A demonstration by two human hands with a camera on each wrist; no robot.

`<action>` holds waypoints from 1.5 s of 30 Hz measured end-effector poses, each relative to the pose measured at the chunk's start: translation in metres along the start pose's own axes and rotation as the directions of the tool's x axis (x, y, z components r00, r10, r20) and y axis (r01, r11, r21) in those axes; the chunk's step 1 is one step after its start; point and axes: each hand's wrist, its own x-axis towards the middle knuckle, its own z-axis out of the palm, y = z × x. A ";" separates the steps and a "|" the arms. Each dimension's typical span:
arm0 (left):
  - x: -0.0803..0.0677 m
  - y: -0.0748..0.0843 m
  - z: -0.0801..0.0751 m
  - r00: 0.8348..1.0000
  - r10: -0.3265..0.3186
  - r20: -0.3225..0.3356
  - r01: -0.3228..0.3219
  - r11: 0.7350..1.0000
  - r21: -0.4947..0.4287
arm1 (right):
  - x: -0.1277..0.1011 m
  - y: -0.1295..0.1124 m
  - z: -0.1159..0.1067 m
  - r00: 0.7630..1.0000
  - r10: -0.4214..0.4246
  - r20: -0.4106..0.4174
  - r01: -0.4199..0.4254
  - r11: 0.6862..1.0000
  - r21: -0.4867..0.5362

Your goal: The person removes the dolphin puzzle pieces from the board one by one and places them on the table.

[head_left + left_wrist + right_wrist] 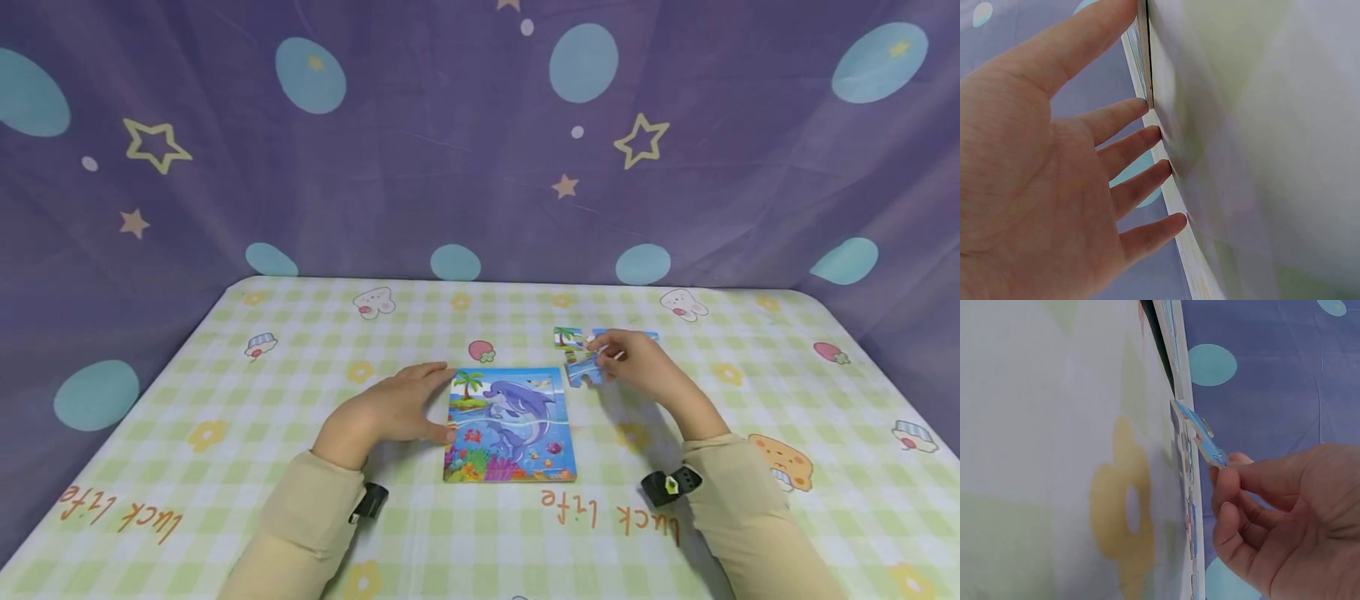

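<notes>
A square dolphin jigsaw puzzle (513, 454) lies flat on the table, its picture showing a palm tree, sea and coral. Against its left edge rests my left hand (392, 408), thumb and fingertips spread along the side. In the left wrist view, the fingers of that hand (1041, 169) are fairly straight. To the right of the puzzle, my right hand (637, 362) pinches a blue puzzle piece (585, 372) between thumb and fingers. The right wrist view shows this piece (1200, 432) tilted, its far end low by the table surface.
A palm-tree puzzle piece (567, 337) and other loose pieces (649, 336) lie behind the right hand, which partly covers them. The table has a green checked cloth (420, 333) with printed figures. A purple curtain (480, 167) hangs behind the table's far edge.
</notes>
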 end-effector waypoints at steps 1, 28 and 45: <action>0.000 0.000 0.000 1.000 0.000 -0.001 0.000 1.000 0.001 | 0.000 0.000 0.000 1.000 0.010 0.003 -0.010 1.000 0.002; 0.000 -0.002 -0.001 1.000 0.000 0.001 0.001 1.000 -0.020 | 0.003 -0.011 0.012 0.998 0.061 -0.032 -0.063 0.994 -0.087; 0.000 -0.003 0.001 1.000 -0.011 0.002 0.011 0.999 -0.032 | 0.000 -0.046 0.043 0.999 -0.016 0.045 0.018 0.999 -0.041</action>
